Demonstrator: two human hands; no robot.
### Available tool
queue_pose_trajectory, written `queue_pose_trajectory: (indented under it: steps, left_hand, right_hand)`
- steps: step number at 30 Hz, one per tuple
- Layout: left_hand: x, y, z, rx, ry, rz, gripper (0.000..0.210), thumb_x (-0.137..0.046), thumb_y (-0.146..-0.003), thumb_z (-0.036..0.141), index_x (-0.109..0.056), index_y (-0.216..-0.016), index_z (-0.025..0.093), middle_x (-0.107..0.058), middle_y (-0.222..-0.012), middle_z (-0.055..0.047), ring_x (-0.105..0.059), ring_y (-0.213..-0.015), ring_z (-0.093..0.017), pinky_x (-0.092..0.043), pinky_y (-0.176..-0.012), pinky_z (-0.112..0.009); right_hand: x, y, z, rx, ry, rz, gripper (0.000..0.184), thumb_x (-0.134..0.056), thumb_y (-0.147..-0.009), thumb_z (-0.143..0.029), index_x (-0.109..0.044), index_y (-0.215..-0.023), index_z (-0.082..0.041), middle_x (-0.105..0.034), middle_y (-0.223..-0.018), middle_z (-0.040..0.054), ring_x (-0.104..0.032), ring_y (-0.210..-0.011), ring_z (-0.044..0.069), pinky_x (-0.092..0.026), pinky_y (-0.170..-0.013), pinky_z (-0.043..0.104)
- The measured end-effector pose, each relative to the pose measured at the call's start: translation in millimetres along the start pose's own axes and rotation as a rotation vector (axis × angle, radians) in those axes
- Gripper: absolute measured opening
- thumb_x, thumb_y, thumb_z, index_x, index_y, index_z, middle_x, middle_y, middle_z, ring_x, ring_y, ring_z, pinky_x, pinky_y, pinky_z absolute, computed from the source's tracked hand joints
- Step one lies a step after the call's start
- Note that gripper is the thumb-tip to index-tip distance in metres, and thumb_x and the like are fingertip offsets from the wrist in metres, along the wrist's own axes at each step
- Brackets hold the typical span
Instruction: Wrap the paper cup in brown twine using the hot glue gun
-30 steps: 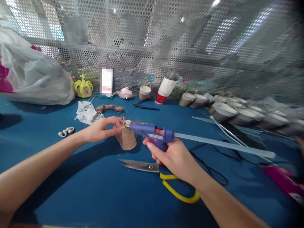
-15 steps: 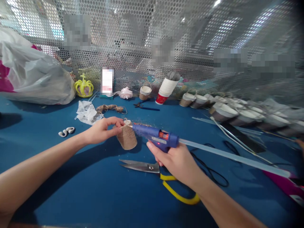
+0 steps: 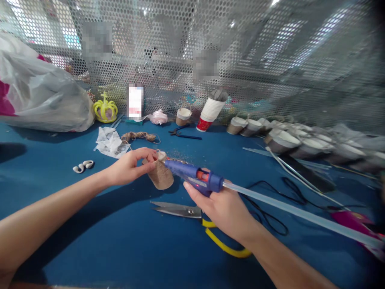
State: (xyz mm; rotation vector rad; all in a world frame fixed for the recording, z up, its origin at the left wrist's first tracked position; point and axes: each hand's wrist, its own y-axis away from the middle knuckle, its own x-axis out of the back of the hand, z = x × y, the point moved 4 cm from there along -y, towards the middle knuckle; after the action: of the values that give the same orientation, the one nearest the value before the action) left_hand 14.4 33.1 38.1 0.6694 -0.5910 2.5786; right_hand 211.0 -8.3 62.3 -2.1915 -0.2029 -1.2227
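My left hand (image 3: pixel 128 166) is closed on a small burlap-wrapped cup (image 3: pixel 162 176), which is tilted above the blue table. Light material and a loop of twine show at the cup's upper end. In my right hand (image 3: pixel 230 208) is a blue hot glue gun (image 3: pixel 183 170), its nozzle at the cup's upper edge; whether it touches is unclear. A long clear glue stick (image 3: pixel 285 206) sticks out of the gun's back. Scissors with yellow handles (image 3: pixel 228 248) lie under my right hand, which hides part of them.
Behind the cup are a twine bundle (image 3: pixel 138 136), crumpled white material (image 3: pixel 110 142) and pliers (image 3: pixel 188 136). Small shells (image 3: pixel 83 166) lie at left. Stacked paper cups (image 3: pixel 212 110) stand at the back; several wrapped cups (image 3: pixel 282 140) line the right. A black cord (image 3: pixel 270 222) trails nearby.
The glue gun's nozzle has shifted slightly left along the cup, and its back end has dipped, swinging the glue stick lower. My left hand still holds the cup in nearly the same place.
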Motion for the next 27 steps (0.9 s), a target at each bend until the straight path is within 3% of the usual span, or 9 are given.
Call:
queue_pose_trajectory:
  steps: [10,23,27]
  left_hand:
    - [-0.6,1.4,-1.3,0.031,0.055,-0.041,0.021,-0.048,-0.085,0.034,-0.051,-0.075,0.015,-0.053,-0.125,-0.015,-0.046,-0.12,-0.025,-0.033,-0.1,-0.04]
    - [-0.3,1.2,1.9,0.035,0.05,-0.065,0.024,-0.046,-0.086,0.036,-0.049,-0.074,0.015,-0.052,-0.127,-0.016,-0.045,-0.12,-0.026,-0.033,-0.101,-0.043]
    - [0.9,0.8,2.0,0.026,0.061,-0.1,0.024,-0.046,-0.086,0.035,-0.048,-0.074,0.015,-0.049,-0.13,-0.016,-0.045,-0.121,-0.026,-0.033,-0.101,-0.04]
  right_hand:
    - [4.5,-1.2,-2.4,-0.096,-0.044,-0.034,0.015,-0.049,-0.079,-0.027,-0.061,-0.074,-0.02,-0.064,-0.063,0.0024,-0.059,-0.055,0.016,-0.05,-0.058,0.027]
    - [1.4,2.9,1.0,-0.186,-0.037,-0.091,0.017,-0.049,-0.078,-0.033,-0.055,-0.068,-0.021,-0.063,-0.063,0.0019,-0.059,-0.06,0.018,-0.048,-0.065,0.03]
    - [2.0,0.8,8.5,-0.261,-0.041,-0.08,0.02,-0.048,-0.077,-0.034,-0.052,-0.063,-0.02,-0.056,-0.055,0.0017,-0.053,-0.049,0.015,-0.046,-0.053,0.027]
